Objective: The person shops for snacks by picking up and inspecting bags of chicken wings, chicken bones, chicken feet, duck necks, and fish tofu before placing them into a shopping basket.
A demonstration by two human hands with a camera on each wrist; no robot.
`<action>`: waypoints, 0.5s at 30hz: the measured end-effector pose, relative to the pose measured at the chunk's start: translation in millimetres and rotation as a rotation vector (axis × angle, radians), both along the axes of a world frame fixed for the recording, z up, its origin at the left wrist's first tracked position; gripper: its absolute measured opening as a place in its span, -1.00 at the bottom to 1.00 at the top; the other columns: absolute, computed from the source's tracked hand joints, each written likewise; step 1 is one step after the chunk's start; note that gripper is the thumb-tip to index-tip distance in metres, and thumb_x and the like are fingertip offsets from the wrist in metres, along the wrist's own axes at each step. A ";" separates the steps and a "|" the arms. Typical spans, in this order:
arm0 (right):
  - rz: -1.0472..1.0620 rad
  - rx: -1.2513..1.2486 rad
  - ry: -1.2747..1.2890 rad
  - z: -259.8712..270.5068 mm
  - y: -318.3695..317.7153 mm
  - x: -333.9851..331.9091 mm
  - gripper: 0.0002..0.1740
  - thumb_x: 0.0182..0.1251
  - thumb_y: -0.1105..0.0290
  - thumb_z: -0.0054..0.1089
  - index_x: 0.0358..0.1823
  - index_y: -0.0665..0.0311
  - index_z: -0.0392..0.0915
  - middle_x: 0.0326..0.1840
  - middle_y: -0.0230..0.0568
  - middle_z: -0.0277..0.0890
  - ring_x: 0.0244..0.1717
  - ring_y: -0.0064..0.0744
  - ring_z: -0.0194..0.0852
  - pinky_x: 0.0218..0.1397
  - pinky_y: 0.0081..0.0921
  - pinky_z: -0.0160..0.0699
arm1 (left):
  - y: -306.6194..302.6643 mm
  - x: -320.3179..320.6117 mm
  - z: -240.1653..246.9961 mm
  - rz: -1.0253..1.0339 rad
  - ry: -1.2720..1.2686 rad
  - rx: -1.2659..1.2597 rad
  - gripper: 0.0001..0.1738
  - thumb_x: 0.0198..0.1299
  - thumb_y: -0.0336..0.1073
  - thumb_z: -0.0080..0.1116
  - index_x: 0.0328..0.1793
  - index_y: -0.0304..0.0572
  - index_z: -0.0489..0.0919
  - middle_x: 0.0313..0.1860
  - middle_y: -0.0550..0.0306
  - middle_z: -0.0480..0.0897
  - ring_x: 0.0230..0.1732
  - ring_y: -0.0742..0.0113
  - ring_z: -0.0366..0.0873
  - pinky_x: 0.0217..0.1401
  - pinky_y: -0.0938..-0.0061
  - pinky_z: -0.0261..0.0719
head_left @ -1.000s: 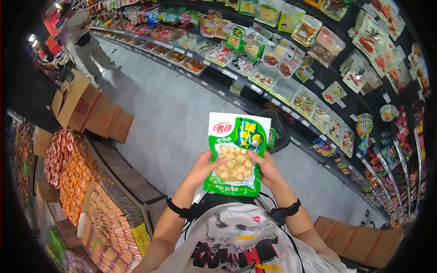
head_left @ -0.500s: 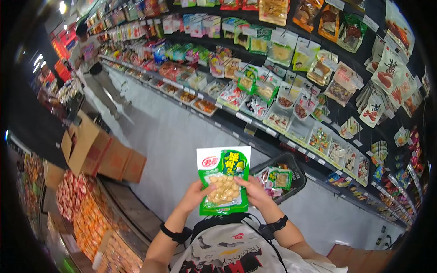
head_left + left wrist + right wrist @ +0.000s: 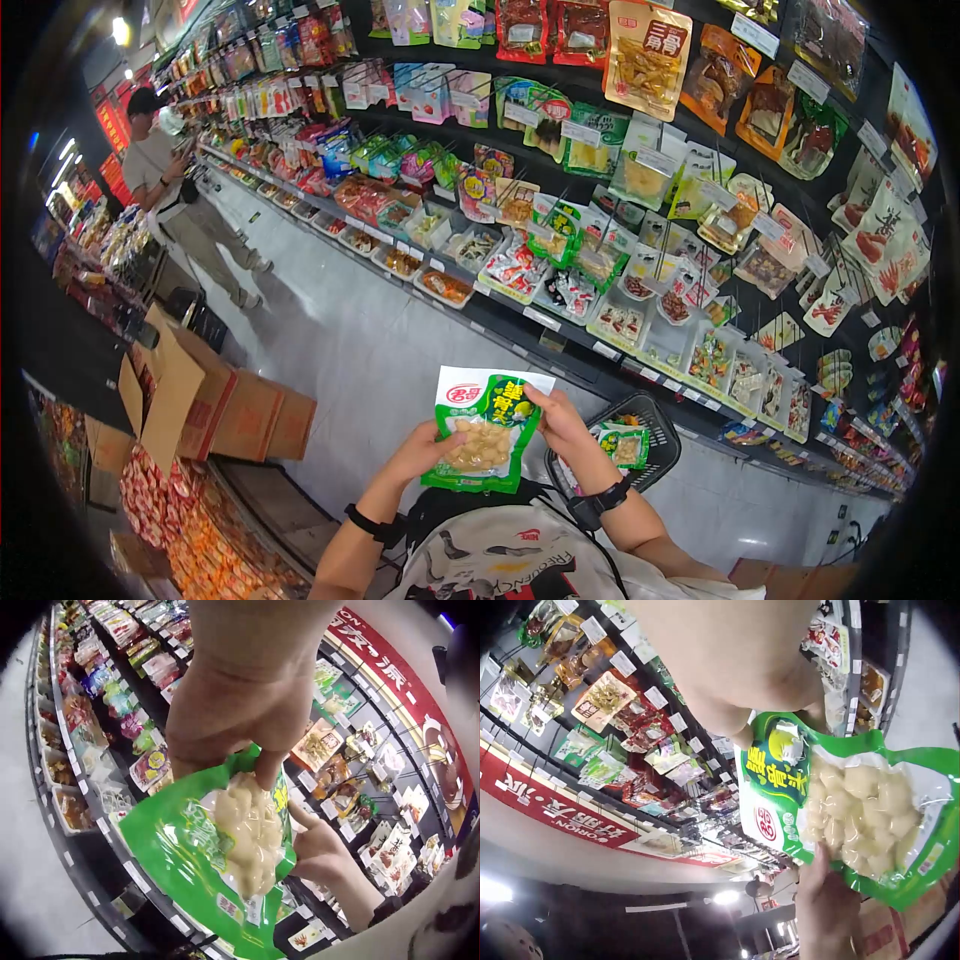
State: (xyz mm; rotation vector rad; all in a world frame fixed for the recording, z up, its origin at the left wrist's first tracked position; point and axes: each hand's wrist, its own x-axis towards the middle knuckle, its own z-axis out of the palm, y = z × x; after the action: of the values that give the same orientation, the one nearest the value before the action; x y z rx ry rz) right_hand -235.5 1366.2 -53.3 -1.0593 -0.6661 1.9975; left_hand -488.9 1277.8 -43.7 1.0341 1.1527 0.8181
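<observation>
A sealed green-and-white food bag (image 3: pixel 478 462) with pale, rounded chunks behind its clear window is held up in front of the person's body, printed front toward the head camera. My left hand (image 3: pixel 422 452) grips its left edge low down, thumb over the window. Near the top right corner, my right hand (image 3: pixel 562 425) pinches the bag with the thumb on the printed face. In the right wrist view the chunks (image 3: pixel 862 814) press against the clear plastic. The fingers behind the bag are mostly hidden.
A black shopping basket (image 3: pixel 662 455) holding a similar green packet (image 3: pixel 626 447) stands on the floor, right of the hands. Shelves of hanging snack packets (image 3: pixel 645 60) run along the aisle. Cardboard boxes (image 3: pixel 240 410) and piled wrapped goods are at left; another person (image 3: pixel 195 200) stands farther off.
The head view has tilted up, showing more shelf and the basket. My right hand has shifted from the bag's right side to nearer its top corner; the left keeps its hold.
</observation>
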 end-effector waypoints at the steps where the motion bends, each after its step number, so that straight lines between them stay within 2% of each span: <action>1: -0.019 0.007 -0.011 -4.7 11.3 -3.8 -0.61 0.45 0.16 0.31 0.09 0.33 0.63 0.01 -0.32 0.72 -0.08 -0.55 0.69 -0.02 -0.59 0.61 | 17.9 -5.6 -11.1 -0.004 0.002 0.000 -0.63 0.44 -0.25 0.23 0.25 -0.31 0.60 0.06 0.18 0.72 0.03 0.46 0.62 0.14 0.46 0.59; 3: -0.077 0.007 -0.030 -14.9 25.3 -8.7 -0.60 0.44 0.17 0.33 0.09 0.34 0.62 0.01 -0.31 0.72 -0.09 -0.53 0.69 -0.01 -0.56 0.62 | 47.8 -14.7 -31.7 -0.033 0.010 -0.012 -0.63 0.44 -0.24 0.23 0.26 -0.30 0.60 0.06 0.18 0.72 0.02 0.47 0.62 0.14 0.47 0.59; 4: -0.075 -0.018 -0.046 -5.1 31.0 -9.1 -0.66 0.48 0.26 0.28 0.13 0.33 0.60 0.07 -0.31 0.70 0.05 -0.49 0.66 0.17 -0.48 0.59 | 62.2 -19.7 -34.9 -0.083 -0.015 -0.024 -0.62 0.44 -0.23 0.23 0.26 -0.30 0.60 0.06 0.18 0.72 0.02 0.47 0.62 0.15 0.47 0.58; 6: -0.167 -0.022 -0.028 -5.6 37.5 -17.7 -0.67 0.48 0.27 0.28 0.13 0.31 0.61 0.06 -0.32 0.70 0.04 -0.47 0.66 0.18 -0.47 0.59 | 92.3 -28.0 -34.6 -0.171 -0.079 -0.038 -0.61 0.43 -0.21 0.24 0.26 -0.29 0.60 0.07 0.18 0.72 0.02 0.47 0.62 0.15 0.47 0.58; 11: -0.410 -0.097 0.044 -2.6 62.5 -46.3 -0.68 0.47 0.29 0.29 0.09 0.36 0.63 0.04 -0.25 0.71 0.05 -0.38 0.68 0.24 -0.38 0.59 | 165.1 -55.9 -41.7 -0.353 -0.021 0.024 -0.59 0.41 -0.18 0.26 0.25 -0.30 0.61 0.07 0.16 0.72 0.02 0.46 0.63 0.14 0.45 0.58; 12: -0.377 -0.098 0.061 2.0 64.4 -49.1 -0.61 0.43 0.29 0.35 0.08 0.47 0.59 0.04 -0.17 0.70 0.02 -0.37 0.69 0.19 -0.42 0.62 | 175.8 -58.9 -44.1 -0.407 -0.013 0.005 -0.58 0.41 -0.19 0.26 0.25 -0.31 0.61 0.07 0.16 0.72 0.03 0.46 0.63 0.14 0.45 0.58; 15: -0.483 -0.107 0.049 15.7 68.7 -68.8 -0.62 0.43 0.30 0.35 0.06 0.50 0.58 0.03 -0.16 0.70 0.02 -0.35 0.70 0.17 -0.39 0.64 | 211.1 -62.2 -35.6 -0.473 -0.157 -0.006 -0.59 0.39 -0.18 0.28 0.22 -0.33 0.63 0.04 0.16 0.73 0.04 0.46 0.62 0.15 0.45 0.57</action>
State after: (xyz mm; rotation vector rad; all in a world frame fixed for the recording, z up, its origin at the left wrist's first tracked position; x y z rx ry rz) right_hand -304.3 1434.9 -37.6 -1.1075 -0.2450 1.6424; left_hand -551.0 1488.8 -79.3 1.1561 0.7328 0.5071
